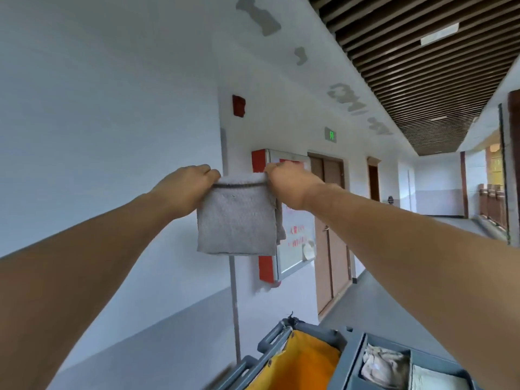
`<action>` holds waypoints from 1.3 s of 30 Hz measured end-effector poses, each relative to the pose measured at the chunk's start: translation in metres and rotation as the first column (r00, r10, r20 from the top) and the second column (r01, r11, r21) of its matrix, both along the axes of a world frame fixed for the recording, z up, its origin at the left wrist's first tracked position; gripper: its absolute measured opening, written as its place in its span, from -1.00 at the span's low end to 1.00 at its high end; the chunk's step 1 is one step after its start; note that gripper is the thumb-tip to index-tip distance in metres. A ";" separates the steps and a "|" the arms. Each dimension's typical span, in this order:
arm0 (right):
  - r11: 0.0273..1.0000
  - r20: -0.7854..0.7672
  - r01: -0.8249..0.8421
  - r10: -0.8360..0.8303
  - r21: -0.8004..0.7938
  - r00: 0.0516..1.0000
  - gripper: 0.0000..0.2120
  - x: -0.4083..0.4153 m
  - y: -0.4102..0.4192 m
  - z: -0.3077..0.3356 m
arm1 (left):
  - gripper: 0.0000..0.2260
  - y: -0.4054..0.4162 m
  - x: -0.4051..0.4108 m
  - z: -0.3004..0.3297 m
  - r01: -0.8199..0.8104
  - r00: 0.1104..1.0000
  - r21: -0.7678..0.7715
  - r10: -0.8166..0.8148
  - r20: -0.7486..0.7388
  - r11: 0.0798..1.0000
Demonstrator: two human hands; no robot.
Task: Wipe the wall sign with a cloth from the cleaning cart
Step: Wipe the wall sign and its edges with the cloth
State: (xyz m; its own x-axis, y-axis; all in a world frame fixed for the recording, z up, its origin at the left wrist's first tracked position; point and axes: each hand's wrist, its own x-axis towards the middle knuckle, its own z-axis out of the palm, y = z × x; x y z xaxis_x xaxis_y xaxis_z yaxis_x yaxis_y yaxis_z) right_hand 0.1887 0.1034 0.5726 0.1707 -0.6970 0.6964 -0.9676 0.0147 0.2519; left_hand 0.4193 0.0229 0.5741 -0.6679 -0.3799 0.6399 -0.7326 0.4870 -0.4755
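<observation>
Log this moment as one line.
left hand: grips grey terry cloth top edge | right hand: same | red-framed wall sign: unwiped

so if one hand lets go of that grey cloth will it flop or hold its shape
Probably flop. The grey cloth hangs limp from its top edge, pinched at the corners by the left hand and right hand, and the edge sags slightly between them. It looks light, held by fingertips alone. Its nubby weave suggests it grips rather than slips.

Both hands (194, 187) (287, 184) raised, arms outstretched, fingers pinching.
</observation>
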 end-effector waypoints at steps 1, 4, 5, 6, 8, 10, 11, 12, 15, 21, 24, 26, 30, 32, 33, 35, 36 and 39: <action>0.999 0.003 -0.046 0.046 -0.008 0.999 -0.77 0.012 -0.002 0.000 | -0.66 0.006 0.017 0.001 -0.030 1.000 0.000 0.030 -0.001 1.000; 0.986 -0.009 -0.166 0.166 0.002 0.986 -0.75 0.052 -0.011 0.001 | -0.64 0.028 0.066 0.003 -0.124 0.992 -0.008 0.124 -0.010 0.992; 0.979 -0.017 -0.204 0.204 0.005 0.979 -0.74 0.065 -0.014 0.001 | -0.64 0.035 0.082 0.004 -0.166 0.986 -0.001 0.166 -0.001 0.986; 0.967 -0.025 -0.253 0.253 0.009 0.967 -0.75 0.084 -0.016 0.003 | -0.64 0.045 0.103 0.005 -0.216 0.976 0.003 0.216 0.002 0.976; 0.945 -0.038 -0.327 0.327 0.009 0.944 -0.77 0.112 -0.018 0.002 | -0.64 0.062 0.134 0.008 -0.285 0.958 0.004 0.285 0.007 0.958; 0.914 -0.028 -0.406 0.405 -0.001 0.914 -0.78 0.142 -0.019 0.002 | -0.65 0.082 0.165 0.012 -0.345 0.939 0.004 0.345 0.000 0.939; 0.897 -0.019 -0.442 0.442 -0.002 0.897 -0.79 0.158 -0.019 0.001 | -0.65 0.093 0.180 0.014 -0.370 0.929 -0.003 0.370 -0.004 0.929; 0.877 -0.012 -0.481 0.481 -0.002 0.877 -0.80 0.173 -0.018 0.000 | -0.65 0.104 0.195 0.015 -0.397 0.918 -0.007 0.397 -0.010 0.918; 0.816 -0.004 -0.577 0.577 0.013 0.816 -0.82 0.220 -0.012 -0.001 | -0.64 0.136 0.238 0.015 -0.485 0.875 -0.014 0.485 -0.018 0.874; 0.717 -0.014 -0.697 0.697 0.003 0.717 -0.82 0.309 0.011 0.010 | -0.66 0.196 0.313 0.016 -0.611 0.791 -0.016 0.609 -0.059 0.792; 0.672 -0.023 -0.741 0.740 -0.009 0.672 -0.86 0.350 0.023 0.016 | -0.66 0.222 0.350 0.021 -0.643 0.765 -0.027 0.640 -0.068 0.766; 0.647 -0.032 -0.762 0.761 -0.021 0.648 -0.86 0.383 0.030 0.020 | -0.64 0.237 0.377 0.026 -0.660 0.750 -0.038 0.657 -0.073 0.750; 0.614 -0.020 -0.788 0.788 -0.051 0.615 -0.84 0.432 0.040 0.029 | -0.61 0.252 0.423 0.035 -0.685 0.729 -0.077 0.680 -0.078 0.725; 0.599 0.003 -0.798 0.800 -0.065 0.600 -0.80 0.458 0.043 0.033 | -0.60 0.257 0.448 0.042 -0.694 0.720 -0.097 0.690 -0.079 0.713; 0.592 0.006 -0.803 0.805 -0.069 0.593 -0.78 0.472 0.045 0.035 | -0.60 0.258 0.461 0.046 -0.696 0.717 -0.103 0.692 -0.080 0.710; 0.587 0.002 -0.806 0.808 -0.079 0.588 -0.78 0.498 0.047 0.039 | -0.60 0.258 0.486 0.052 -0.699 0.715 -0.103 0.693 -0.087 0.708; 0.590 0.004 -0.803 0.806 -0.082 0.592 -0.78 0.510 0.047 0.041 | -0.61 0.258 0.497 0.055 -0.698 0.716 -0.098 0.692 -0.093 0.709; 0.598 0.009 -0.797 0.801 -0.086 0.599 -0.78 0.540 0.045 0.044 | -0.62 0.251 0.524 0.061 -0.707 0.707 -0.069 0.700 -0.103 0.704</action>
State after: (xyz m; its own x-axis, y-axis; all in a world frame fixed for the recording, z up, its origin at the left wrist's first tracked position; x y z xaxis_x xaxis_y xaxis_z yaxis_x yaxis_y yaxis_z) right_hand 0.7283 0.1486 0.6168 0.6065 -0.2492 0.7550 -0.6101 -0.7548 0.2409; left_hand 0.9429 0.2738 0.6350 -0.1878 -0.6569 0.7302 -0.8736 -0.2280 -0.4299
